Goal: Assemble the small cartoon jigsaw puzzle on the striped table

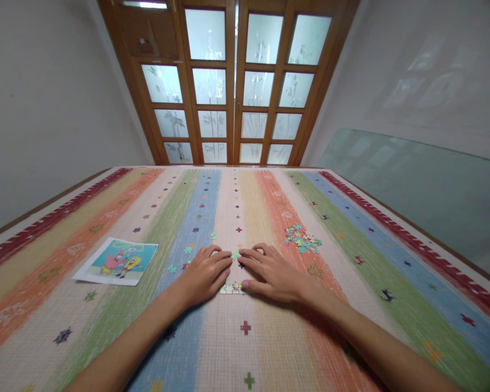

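A small pale-green jigsaw piece (pixel 235 255) lies between the fingertips of both hands. My left hand (pixel 206 275) touches it from the left with bent fingers, the thumb side near the joined strip of jigsaw pieces (pixel 232 288). From the other side my right hand (pixel 273 272) pinches against the same piece, while its thumb rests on the right end of the strip. The strip lies flat, straight edge toward me. Several loose jigsaw pieces (pixel 172 269) lie left of and beyond my left hand, partly hidden by it.
A heap of jigsaw pieces (pixel 302 238) lies beyond my right hand. A printed cartoon picture (pixel 118 262) lies at the left. A striped, patterned cloth (pixel 245 348) covers the table. Wooden doors with glass panes (pixel 214 87) stand behind, and a glass panel (pixel 412 179) leans at the right.
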`<action>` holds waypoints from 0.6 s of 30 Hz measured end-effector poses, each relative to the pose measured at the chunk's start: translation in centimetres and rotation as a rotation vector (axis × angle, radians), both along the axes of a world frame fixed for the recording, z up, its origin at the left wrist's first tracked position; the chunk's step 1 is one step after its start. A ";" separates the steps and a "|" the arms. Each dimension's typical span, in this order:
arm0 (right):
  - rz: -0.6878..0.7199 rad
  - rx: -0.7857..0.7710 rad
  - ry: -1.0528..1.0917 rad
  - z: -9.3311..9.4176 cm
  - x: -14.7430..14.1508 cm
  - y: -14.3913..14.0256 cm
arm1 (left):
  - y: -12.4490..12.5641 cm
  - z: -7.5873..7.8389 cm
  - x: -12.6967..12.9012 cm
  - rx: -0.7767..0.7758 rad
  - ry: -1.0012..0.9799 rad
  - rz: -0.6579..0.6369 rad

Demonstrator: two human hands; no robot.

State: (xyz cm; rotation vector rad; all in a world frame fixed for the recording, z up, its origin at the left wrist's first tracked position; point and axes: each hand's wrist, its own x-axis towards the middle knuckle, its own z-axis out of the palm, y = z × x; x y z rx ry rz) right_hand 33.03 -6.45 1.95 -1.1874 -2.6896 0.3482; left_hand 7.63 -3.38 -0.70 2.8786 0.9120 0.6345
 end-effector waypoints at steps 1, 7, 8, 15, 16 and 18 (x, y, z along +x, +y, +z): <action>0.002 0.002 -0.003 0.1 0.0 0.0 | 0.0 0.0 0.0 -0.001 0.000 0.000; -0.009 0.027 -0.015 0.2 -0.3 -0.2 | -0.1 0.2 0.3 -0.021 0.004 0.001; -0.008 0.034 -0.016 0.2 -0.4 -0.2 | -0.1 0.2 0.3 -0.023 0.004 0.004; 0.006 0.071 -0.008 -0.4 -0.5 -0.2 | -0.1 0.0 0.4 -0.002 -0.001 -0.001; 0.009 0.076 -0.006 -0.4 -0.5 -0.1 | -0.1 0.0 0.4 0.002 0.002 0.001; 0.013 0.072 0.006 -0.5 -0.3 0.0 | -0.1 -0.1 0.4 0.008 0.009 0.003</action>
